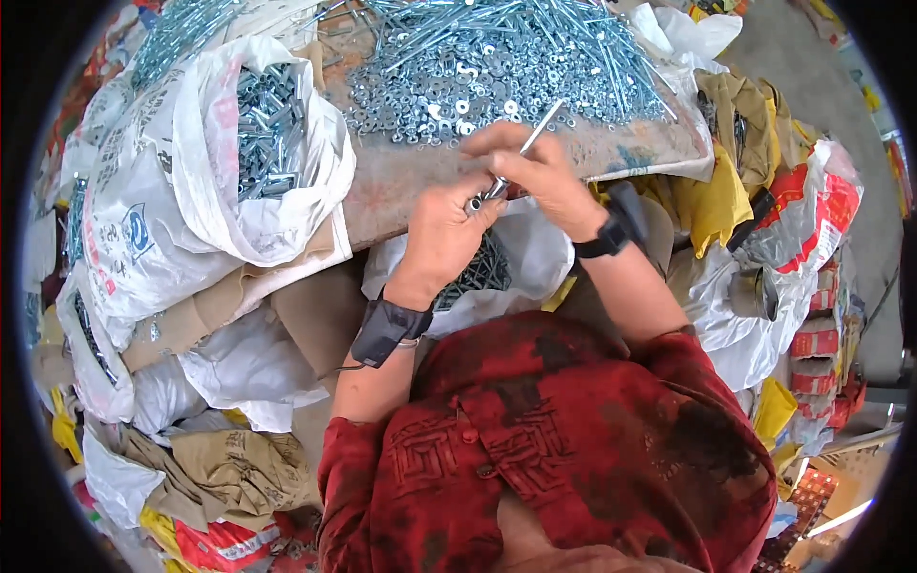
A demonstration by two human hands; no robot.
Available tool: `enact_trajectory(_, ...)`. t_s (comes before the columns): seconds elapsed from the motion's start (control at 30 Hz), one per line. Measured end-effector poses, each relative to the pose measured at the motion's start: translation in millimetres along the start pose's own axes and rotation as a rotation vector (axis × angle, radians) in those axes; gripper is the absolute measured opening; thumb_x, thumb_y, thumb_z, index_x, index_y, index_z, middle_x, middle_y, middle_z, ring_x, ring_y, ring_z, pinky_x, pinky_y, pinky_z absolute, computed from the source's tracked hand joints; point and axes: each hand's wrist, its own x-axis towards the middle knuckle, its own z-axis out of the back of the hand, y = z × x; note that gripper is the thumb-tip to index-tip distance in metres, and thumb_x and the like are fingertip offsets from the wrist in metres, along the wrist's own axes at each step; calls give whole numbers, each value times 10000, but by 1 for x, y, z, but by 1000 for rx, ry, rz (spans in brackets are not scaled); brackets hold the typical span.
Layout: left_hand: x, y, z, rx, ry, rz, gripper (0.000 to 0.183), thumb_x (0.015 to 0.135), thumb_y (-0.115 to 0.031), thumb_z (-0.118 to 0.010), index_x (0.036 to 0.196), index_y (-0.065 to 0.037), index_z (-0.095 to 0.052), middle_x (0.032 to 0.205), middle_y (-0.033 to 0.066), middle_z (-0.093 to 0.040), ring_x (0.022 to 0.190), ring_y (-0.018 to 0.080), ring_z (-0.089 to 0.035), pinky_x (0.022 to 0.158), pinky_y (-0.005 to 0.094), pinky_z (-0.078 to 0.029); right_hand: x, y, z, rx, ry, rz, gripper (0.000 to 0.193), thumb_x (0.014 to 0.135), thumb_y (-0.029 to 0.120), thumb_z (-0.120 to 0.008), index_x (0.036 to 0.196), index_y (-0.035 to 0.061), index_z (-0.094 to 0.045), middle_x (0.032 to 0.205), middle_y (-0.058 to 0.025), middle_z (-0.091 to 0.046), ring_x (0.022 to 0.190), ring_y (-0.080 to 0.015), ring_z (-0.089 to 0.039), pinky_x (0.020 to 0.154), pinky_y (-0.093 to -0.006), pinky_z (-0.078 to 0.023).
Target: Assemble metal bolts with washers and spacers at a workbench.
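In front of my chest, above an open white sack point(564, 250), my two hands meet. My left hand point(444, 229) is closed around a short shiny metal sleeve point(475, 204), whose round open end shows by the thumb. My right hand point(540, 177) pinches a thin metal rod point(546, 124) that sticks up and to the right past the fingers. Rod and sleeve lie nearly in one line; the fingers hide where they come together. Just beyond the hands, loose washers point(463, 107) are spread on the worktop point(382, 196).
A heap of long metal rods point(516, 33) lies behind the washers. At the left stands a white woven sack point(143, 229) with metal sleeves point(267, 129) in its mouth. Dark metal pieces point(487, 265) fill the sack below my hands. A metal can point(755, 293) and a yellow bag point(716, 210) are at the right.
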Motion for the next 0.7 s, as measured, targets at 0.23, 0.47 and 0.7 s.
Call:
enact_trajectory(0.23, 14, -5, 44, -195, -412, 274, 132, 861, -74, -693, 948, 24, -674, 735, 37, -655, 675, 60, -542, 593, 269, -452, -18, 1, -28, -155, -7, 434, 479, 1004, 378, -480, 1193, -29, -647, 1307, -129, -589, 1185, -238, -551, 1032, -398, -401)
enact_trajectory(0.47, 2, -1, 21, 0, -159, 144, 139, 844, -116, -722, 891, 2, -666, 625, -6, -525, 636, 55, -423, 542, 283, -388, -5, 6, -24, 202, -235, 171, 487, 1016, 406, -492, 1216, -25, -596, 1127, -135, -661, 1111, -207, -605, 969, -359, -466)
enact_trajectory(0.7, 4, 1, 14, 260, -95, 93, 179, 827, -185, -725, 915, -37, -677, 628, 145, -562, 550, 249, -518, 549, 370, -418, -11, -2, -5, -15, -471, 99, 347, 1018, 296, -501, 1101, -13, -638, 834, -62, -676, 764, -131, -628, 738, -277, -485)
